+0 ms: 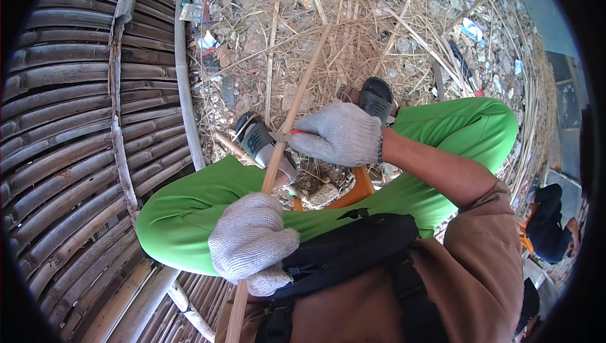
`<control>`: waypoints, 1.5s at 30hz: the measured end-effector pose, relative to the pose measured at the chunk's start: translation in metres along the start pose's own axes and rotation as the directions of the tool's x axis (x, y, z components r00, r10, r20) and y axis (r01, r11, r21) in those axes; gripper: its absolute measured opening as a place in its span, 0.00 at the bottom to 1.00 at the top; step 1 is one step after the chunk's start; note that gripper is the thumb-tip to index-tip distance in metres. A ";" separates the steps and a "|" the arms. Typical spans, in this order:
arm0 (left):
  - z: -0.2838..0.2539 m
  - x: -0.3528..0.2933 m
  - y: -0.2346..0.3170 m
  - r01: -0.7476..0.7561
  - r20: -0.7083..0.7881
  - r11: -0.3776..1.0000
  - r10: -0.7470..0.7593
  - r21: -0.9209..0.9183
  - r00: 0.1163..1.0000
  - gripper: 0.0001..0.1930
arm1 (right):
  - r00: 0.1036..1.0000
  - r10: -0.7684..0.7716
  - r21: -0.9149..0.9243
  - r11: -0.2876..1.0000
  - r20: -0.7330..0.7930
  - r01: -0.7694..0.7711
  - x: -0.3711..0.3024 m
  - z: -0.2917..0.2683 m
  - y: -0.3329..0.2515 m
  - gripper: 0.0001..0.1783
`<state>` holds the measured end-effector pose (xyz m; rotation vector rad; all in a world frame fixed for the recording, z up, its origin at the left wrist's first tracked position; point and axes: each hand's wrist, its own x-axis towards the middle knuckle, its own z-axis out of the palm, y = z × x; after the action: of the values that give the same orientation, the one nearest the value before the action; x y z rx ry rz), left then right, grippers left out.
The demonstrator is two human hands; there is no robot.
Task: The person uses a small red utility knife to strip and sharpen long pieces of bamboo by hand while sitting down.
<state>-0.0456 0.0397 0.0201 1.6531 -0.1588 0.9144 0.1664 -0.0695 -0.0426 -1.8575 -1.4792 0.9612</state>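
Observation:
A long, thin bamboo strip [314,59] runs from near my chest out over the littered ground. My left hand [249,239], in a pale knitted glove, is wrapped round its near part, close to my waist bag. Farther along, my right hand [341,133], gloved the same way, is closed on a small knife with a red handle [296,132]. The knife's short blade [278,136] lies across the strip and touches it. Most of the handle is hidden inside the right glove.
A slatted bamboo platform [69,109] fills the left side. Bamboo shavings [353,43], sticks and scraps of litter cover the ground ahead. My sandalled feet and an orange stool [353,190] are below my hands. Another person in dark clothes [548,226] sits at the far right.

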 end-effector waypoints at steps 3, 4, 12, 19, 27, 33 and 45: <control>-0.002 -0.002 -0.004 -0.024 0.013 1.000 0.024 -0.008 1.000 0.25 | 0.985 0.138 -0.062 0.989 0.105 -0.132 0.008 -0.005 0.007 0.31; -0.003 -0.001 -0.008 -0.031 0.018 0.999 0.031 -0.010 0.999 0.25 | 0.985 0.137 -0.064 0.989 0.104 -0.130 0.013 -0.009 0.020 0.31; -0.004 0.002 -0.003 -0.023 0.113 0.999 0.028 -0.047 0.993 0.24 | 0.954 0.294 -0.028 0.956 0.054 -0.293 0.013 -0.015 0.045 0.34; -0.006 0.008 0.000 -0.005 0.193 0.996 0.022 -0.086 0.981 0.24 | 0.996 0.047 0.115 0.992 0.077 -0.055 -0.003 -0.014 -0.002 0.30; -0.007 0.009 0.004 -0.003 0.184 0.998 0.015 -0.069 0.983 0.24 | 0.996 0.064 0.012 0.998 0.061 -0.065 0.002 -0.010 0.012 0.29; -0.002 0.001 -0.002 0.001 0.056 1.000 0.000 -0.026 0.998 0.25 | 0.996 0.085 -0.016 0.996 0.034 -0.085 0.007 -0.005 0.015 0.29; 0.002 -0.004 -0.002 0.024 0.012 1.000 -0.024 -0.009 1.000 0.26 | 0.983 0.183 -0.093 0.979 0.033 -0.179 0.024 -0.006 0.050 0.29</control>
<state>-0.0465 0.0374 0.0162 1.6492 -0.1511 0.8849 0.2019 -0.0577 -0.0831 -2.0777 -1.4159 1.0380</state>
